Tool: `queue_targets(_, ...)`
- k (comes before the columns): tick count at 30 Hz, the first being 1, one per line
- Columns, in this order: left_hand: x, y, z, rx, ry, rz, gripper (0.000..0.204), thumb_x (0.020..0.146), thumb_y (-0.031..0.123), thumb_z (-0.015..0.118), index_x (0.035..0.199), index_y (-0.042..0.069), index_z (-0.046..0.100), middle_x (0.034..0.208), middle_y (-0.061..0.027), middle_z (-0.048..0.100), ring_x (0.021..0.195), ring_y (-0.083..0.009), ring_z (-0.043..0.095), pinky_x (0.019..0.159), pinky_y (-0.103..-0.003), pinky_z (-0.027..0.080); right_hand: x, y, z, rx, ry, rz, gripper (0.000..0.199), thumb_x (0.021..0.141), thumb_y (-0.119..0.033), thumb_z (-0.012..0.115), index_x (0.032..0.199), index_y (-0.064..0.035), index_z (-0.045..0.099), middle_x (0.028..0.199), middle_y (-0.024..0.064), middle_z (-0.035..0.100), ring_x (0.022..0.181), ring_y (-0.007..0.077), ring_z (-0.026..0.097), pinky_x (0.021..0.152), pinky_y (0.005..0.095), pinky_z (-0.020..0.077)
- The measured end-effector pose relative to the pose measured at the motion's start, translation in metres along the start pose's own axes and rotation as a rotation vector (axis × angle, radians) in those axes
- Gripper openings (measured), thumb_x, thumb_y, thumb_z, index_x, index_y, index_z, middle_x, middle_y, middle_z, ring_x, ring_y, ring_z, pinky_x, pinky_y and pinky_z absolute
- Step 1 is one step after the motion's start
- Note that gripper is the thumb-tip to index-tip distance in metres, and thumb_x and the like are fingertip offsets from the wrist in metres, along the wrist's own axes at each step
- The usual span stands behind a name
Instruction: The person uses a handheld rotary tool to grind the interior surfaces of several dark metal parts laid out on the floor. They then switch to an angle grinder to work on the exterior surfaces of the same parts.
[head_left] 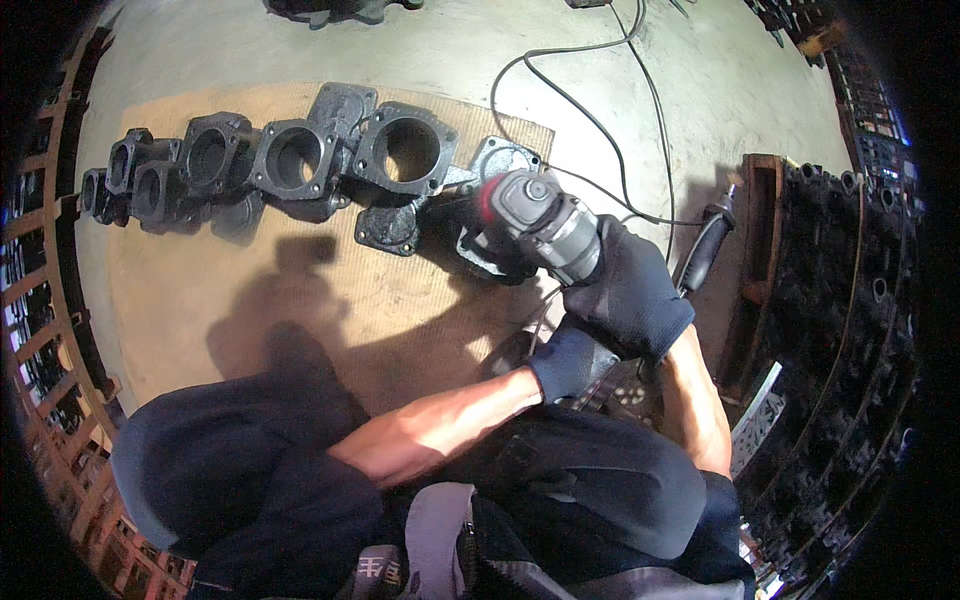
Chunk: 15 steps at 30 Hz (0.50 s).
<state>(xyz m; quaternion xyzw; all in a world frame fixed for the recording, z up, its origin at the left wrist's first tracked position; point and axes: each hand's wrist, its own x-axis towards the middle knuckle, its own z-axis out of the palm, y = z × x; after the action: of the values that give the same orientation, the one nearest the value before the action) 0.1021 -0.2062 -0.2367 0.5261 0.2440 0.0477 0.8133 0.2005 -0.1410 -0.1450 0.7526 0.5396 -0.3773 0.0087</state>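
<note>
My gloved right hand [637, 287] is wrapped round the body of a grey angle grinder [574, 243], just behind its head. Lower down, my gloved left hand [574, 362] closes on the rear of the same tool, partly hidden under the right hand. The grinder's head, with a red disc [489, 200] at its left side, is at a dark metal casting [493, 262] at the right end of a row; the exact contact is hidden. Beside that casting lie a flat square flange [388, 228] and a flanged casting with a round bore [405, 150].
More bored castings [296, 160] stand leftward along a cardboard sheet [200, 300]. Black cables [620, 150] loop over the floor at the upper right. A black-handled power tool [708, 250] leans by a rack of dark castings [830, 330]. Rusty slatted frames [50, 260] border the left.
</note>
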Motion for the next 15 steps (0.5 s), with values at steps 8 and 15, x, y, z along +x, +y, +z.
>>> queue_targets(8, -0.004, -0.010, 0.037, -0.125, 0.077, 0.141, 0.047, 0.098, 0.020, 0.054, 0.139, 0.001, 0.041, 0.137, -0.0094, 0.049, 0.123, -0.0156, 0.047, 0.105, -0.028, 0.038, -0.031, -0.004, -0.007, -0.038, -0.080, 0.013, 0.056, 0.066, -0.034, 0.080, 0.108, -0.0035, 0.058, 0.094, 0.0241, 0.068, 0.092, 0.0419, 0.066, 0.079, 0.0441, 0.0533)
queue_targets(15, -0.006, -0.004, -0.008, 0.300, 0.025, 0.116, 0.048, 0.098, 0.021, 0.054, 0.139, 0.002, 0.041, 0.136, -0.0101, 0.049, 0.121, -0.0159, 0.049, 0.102, -0.027, 0.040, 0.003, -0.001, 0.010, 0.023, 0.037, -0.030, 0.053, 0.065, -0.027, 0.076, 0.107, 0.0004, 0.057, 0.092, 0.0256, 0.067, 0.090, 0.0433, 0.065, 0.079, 0.0444, 0.0532)
